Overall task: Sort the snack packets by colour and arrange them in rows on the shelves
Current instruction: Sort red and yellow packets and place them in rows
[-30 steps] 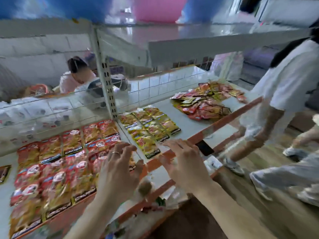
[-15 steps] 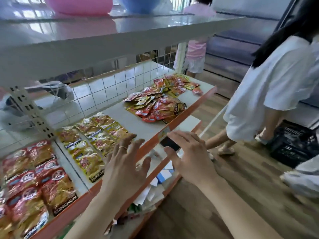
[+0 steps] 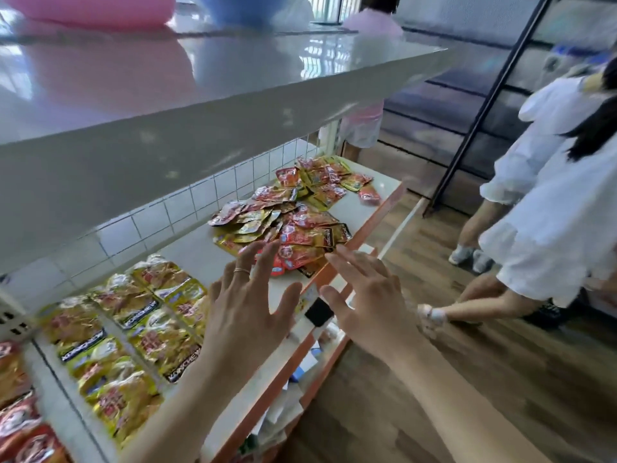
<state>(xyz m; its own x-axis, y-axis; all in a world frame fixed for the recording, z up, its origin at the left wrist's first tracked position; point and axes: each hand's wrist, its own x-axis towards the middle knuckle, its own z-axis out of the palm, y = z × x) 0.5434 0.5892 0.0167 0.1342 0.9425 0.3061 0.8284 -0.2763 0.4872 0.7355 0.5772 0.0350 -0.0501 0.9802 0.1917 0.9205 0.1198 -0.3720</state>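
With left hand (image 3: 247, 315) and right hand (image 3: 367, 305) near the heap of red and yellow foil packets (image 3: 287, 225), fingers (image 3: 245, 262) spread, empty; risks sweeping some off the orange-edged shelf (image 3: 350, 208).

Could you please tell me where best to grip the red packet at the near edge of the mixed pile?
Probably its near edge, from the front: the red packet lies flat atop the pile with that edge free, just beyond the left hand.
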